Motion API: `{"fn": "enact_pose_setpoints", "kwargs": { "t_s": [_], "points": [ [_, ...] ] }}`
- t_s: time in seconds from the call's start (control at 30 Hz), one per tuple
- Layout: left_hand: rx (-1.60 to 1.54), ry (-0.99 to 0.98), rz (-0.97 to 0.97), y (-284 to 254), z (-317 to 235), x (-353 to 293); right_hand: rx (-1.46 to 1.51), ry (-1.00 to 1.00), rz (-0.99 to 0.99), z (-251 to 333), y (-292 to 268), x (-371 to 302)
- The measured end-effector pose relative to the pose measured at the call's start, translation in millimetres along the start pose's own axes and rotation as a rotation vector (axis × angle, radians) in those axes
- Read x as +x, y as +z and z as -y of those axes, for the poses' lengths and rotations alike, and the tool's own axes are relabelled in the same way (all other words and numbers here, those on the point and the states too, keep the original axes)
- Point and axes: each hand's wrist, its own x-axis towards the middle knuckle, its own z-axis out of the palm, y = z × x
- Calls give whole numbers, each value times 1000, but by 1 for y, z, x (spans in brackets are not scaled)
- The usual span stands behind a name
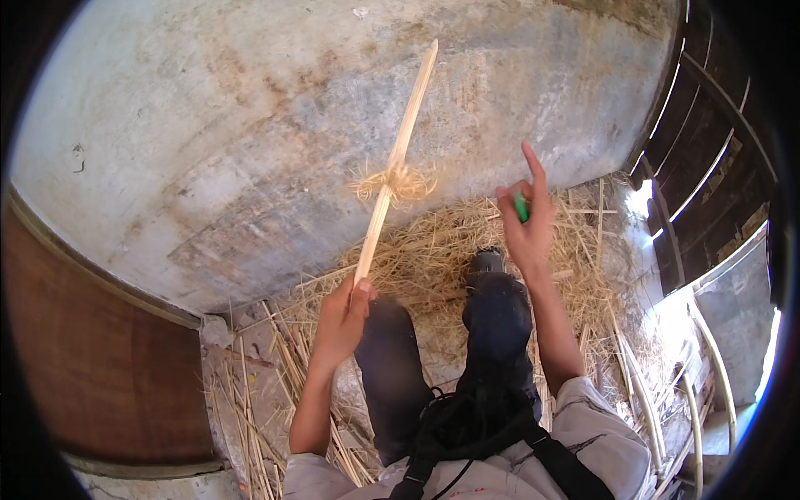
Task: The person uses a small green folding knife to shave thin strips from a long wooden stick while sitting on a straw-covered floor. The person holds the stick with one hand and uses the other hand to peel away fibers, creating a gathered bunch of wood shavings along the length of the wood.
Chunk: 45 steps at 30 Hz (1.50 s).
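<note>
A long pale strip of split bamboo or wood slants up and away in front of me, its far end tapering to a point. My left hand grips its near end, with thumb and fingers closed round it. Midway along the strip, a tuft of curled shavings sticks out on both sides. To the right, apart from the strip, my right hand is raised with its index finger stretched out. Its other fingers curl round a small green object, perhaps a handle; most of it is hidden in the hand.
A stained grey wall rises close ahead. Loose shavings cover the floor round my legs. Thin strips lie at the left, near a brown wooden panel. Dark slats and bent poles stand at the right.
</note>
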Motion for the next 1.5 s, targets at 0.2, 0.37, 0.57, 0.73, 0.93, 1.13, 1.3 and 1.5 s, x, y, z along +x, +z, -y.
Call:
{"fn": "enact_pose_setpoints", "kwargs": {
  "t_s": [0.2, 0.37, 0.57, 0.73, 0.93, 1.13, 1.3, 1.5],
  "points": [
    [614, 259, -83, 14, -4, 8, -276, -465, 287, 34, -3, -13],
    [622, 317, 111, 21, -18, 12, -224, -432, 711, 37, 4, 0],
    [575, 262, 189, -6, -14, 12, -468, -266, 927, -8, -30, 41],
    [608, 184, 180, -30, 7, 22, -573, -184, 383, -37, -73, 61],
    [295, 125, 403, -15, 3, 56, -419, -392, 644, 22, -9, -4],
    [277, -10, 587, -12, -3, 71, -298, -436, 803, -42, -10, 20],
    [295, -44, 419, -34, 29, 72, -519, -232, 420, -49, -53, 43],
    [206, -115, 458, -17, 14, 71, -318, -307, 545, 6, -11, 2]
  ]
}}
